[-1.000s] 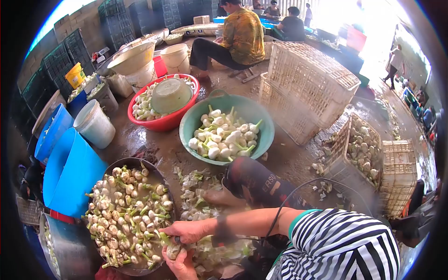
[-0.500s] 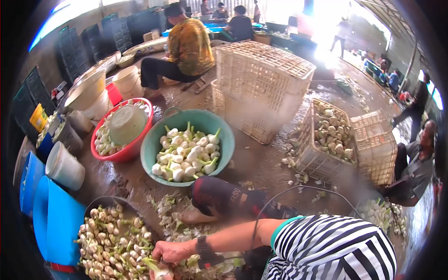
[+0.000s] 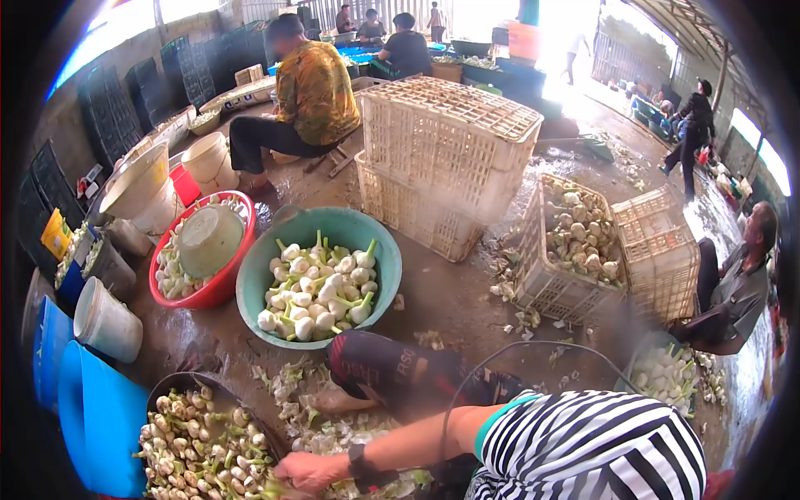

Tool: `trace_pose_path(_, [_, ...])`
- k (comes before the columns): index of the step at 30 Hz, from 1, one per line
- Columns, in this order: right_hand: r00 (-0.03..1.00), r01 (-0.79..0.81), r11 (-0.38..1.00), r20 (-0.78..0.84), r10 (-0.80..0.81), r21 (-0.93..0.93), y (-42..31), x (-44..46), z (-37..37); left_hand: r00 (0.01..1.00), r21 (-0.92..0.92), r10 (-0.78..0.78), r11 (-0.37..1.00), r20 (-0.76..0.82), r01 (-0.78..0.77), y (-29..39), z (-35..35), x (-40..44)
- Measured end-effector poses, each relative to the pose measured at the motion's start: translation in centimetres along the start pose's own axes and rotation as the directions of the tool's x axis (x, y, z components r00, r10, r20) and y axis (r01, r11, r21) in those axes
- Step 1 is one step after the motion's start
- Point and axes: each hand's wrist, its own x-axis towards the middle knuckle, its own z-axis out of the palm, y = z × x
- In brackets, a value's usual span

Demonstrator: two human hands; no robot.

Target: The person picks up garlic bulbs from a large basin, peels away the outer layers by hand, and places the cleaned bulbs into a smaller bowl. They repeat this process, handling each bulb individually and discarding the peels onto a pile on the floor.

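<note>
My right hand [image 3: 308, 473], with a dark band on its wrist, is at the bottom of the view, beside a dark round pan [image 3: 273, 447] of garlic bulbs [image 3: 196, 433] with short stems. Its fingers are curled closed, and what they grip is hidden. A blurred green stem shows just under it. My left hand cannot be seen. Peeled leaves and skins [image 3: 333, 433] lie on the ground near the pan. Beyond my knee stands a green basin [image 3: 387, 279] of cleaner white bulbs [image 3: 321, 287].
A red basin [image 3: 218, 296] with an upturned bowl [image 3: 211, 242] stands left, near a white bucket [image 3: 108, 321] and blue tub [image 3: 117, 417]. Stacked crates [image 3: 442, 158] and a bulb-filled crate [image 3: 567, 283] stand right. One person [image 3: 317, 96] sits ahead, another [image 3: 742, 287] far right. A cable [image 3: 533, 342] arches over my arm.
The view has swung, so the basins and crates sit further left. My left hand, earlier seen at a bulb beside my right hand, has dropped out of view. A walking person shows at the right.
</note>
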Motion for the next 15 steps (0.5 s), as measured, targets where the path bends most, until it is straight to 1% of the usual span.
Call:
trace_pose_path(1, [0.999,-0.019,0.999,0.036,0.018,0.025,-0.2,-0.5,-0.3,0.998,0.046,0.041,0.998,0.036,-0.043,-0.4,0.1,0.1])
trace_pose_path(2, [0.986,-0.079,0.975,0.158,0.046,0.207,-0.3,-1.0,-0.7,0.994,0.090,0.078,0.992,0.073,-0.084,-1.1,0.1,0.2])
trace_pose_path(3, [0.974,-0.143,0.942,0.213,0.078,0.304,-1.7,-1.7,-1.8,0.988,0.132,0.110,0.983,0.105,-0.124,-1.6,-0.1,0.1])
trace_pose_path(5, [0.937,-0.267,0.834,0.331,0.108,0.483,-5.8,-2.7,-3.8,0.993,0.140,0.104,0.984,0.052,-0.111,-0.6,0.5,-0.5])
trace_pose_path(6, [0.935,-0.328,0.765,0.306,0.180,0.554,-7.3,-2.9,-3.8,0.994,0.144,0.104,0.984,0.027,-0.107,0.2,1.0,-0.9])
trace_pose_path(7, [0.913,-0.399,0.690,0.335,0.234,0.604,-7.4,-2.8,-4.0,0.995,0.148,0.104,0.983,0.002,-0.103,0.7,1.2,-1.0])
trace_pose_path(9, [0.854,-0.519,0.516,0.398,0.335,0.681,-7.3,-2.6,-4.4,0.972,0.210,0.228,0.949,0.064,-0.236,0.1,0.0,-0.4])
trace_pose_path(10, [0.835,-0.549,0.525,0.406,0.371,0.650,-8.3,-2.5,-4.9,0.954,0.235,0.285,0.924,0.098,-0.300,-0.7,-1.0,0.2])
trace_pose_path(13, [0.839,-0.533,0.479,0.364,0.403,0.697,-10.7,-3.0,-6.4,0.871,0.299,0.444,0.819,0.209,-0.489,-2.6,-3.8,1.8])
trace_pose_path(14, [0.824,-0.506,0.293,0.353,0.444,0.812,-9.0,-2.8,-4.8,0.835,0.315,0.490,0.774,0.250,-0.549,-2.7,-4.3,2.1])
trace_pose_path(15, [0.801,-0.448,0.096,0.351,0.485,0.889,-5.8,-2.3,-2.0,0.873,0.039,0.389,0.908,0.294,-0.418,-2.4,-4.2,1.8])
